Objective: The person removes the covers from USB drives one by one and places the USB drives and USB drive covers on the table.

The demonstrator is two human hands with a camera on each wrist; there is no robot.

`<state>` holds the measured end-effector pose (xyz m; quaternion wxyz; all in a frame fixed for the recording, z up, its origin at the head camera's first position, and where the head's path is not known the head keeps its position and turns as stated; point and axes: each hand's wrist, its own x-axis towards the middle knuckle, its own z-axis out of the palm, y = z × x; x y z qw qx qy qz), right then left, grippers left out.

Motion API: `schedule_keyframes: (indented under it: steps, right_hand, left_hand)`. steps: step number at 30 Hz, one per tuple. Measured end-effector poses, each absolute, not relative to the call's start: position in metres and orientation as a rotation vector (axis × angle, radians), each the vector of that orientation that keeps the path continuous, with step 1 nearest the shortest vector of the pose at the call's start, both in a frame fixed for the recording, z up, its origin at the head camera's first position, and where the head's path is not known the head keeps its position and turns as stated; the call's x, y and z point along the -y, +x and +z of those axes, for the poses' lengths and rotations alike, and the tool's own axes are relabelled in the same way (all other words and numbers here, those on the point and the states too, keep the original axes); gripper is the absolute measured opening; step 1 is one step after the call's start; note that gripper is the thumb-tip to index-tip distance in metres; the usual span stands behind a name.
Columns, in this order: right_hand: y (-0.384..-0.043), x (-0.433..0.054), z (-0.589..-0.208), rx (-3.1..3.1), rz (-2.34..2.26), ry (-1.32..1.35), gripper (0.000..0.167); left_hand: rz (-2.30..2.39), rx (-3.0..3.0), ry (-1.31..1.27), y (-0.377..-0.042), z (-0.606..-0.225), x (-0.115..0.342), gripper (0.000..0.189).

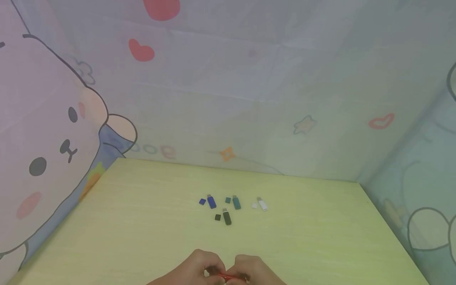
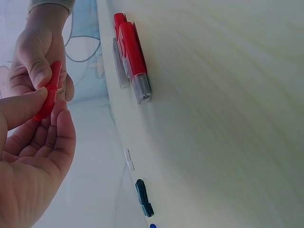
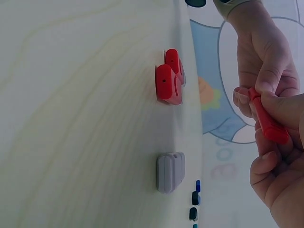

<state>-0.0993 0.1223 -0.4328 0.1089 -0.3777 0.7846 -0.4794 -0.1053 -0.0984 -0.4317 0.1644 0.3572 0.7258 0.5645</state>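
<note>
Near the front of the table, both hands meet over a small red USB stick (image 3: pixel 270 121). My left hand (image 1: pixel 203 267) pinches one end between thumb and fingers. The other end is pinched by my right hand (image 1: pixel 254 269). In the left wrist view the stick (image 2: pixel 49 99) spans the two thumbs, and the fingers hide part of it. Beyond the hands lie a blue USB stick (image 1: pixel 211 202), a teal one (image 1: pixel 236 202), a white one (image 1: pixel 263 204) and a black one (image 1: pixel 227 217). Each has a loose small cap, such as the black cap (image 1: pixel 217 217), to its left.
Close to the hands, red-and-clear stick-like pieces (image 2: pixel 133 50) lie on the table (image 1: pixel 313 237). In the right wrist view, red pieces (image 3: pixel 167 84) and a pale grey block (image 3: pixel 170 172) rest on it. A printed cloth (image 1: pixel 228 79) hangs behind.
</note>
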Motion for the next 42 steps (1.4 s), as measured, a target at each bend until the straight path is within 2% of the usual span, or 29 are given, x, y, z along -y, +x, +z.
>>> schedule_keyframes:
  steps: [8,15,37,42]
  right_hand:
    - [-0.099,-0.123,-0.435,-2.344,-1.391,-1.096,0.017]
    - [-0.1,-0.123,-0.433,-2.375,-1.367,-1.045,0.012]
    - [-0.106,-0.13,-0.427,-2.477,-1.276,-1.171,0.014]
    - [-0.109,-0.135,-0.425,-2.472,-1.28,-1.083,0.013]
  left_hand:
    - [1.585,-2.102,1.071,-0.106,-0.431,0.098,0.007]
    - [1.57,-2.113,1.012,-0.106,-0.428,0.098,0.005]
    - [1.5,-2.24,1.145,-0.11,-0.425,0.101,0.003]
    - [1.499,-2.273,1.19,-0.111,-0.422,0.103,0.004]
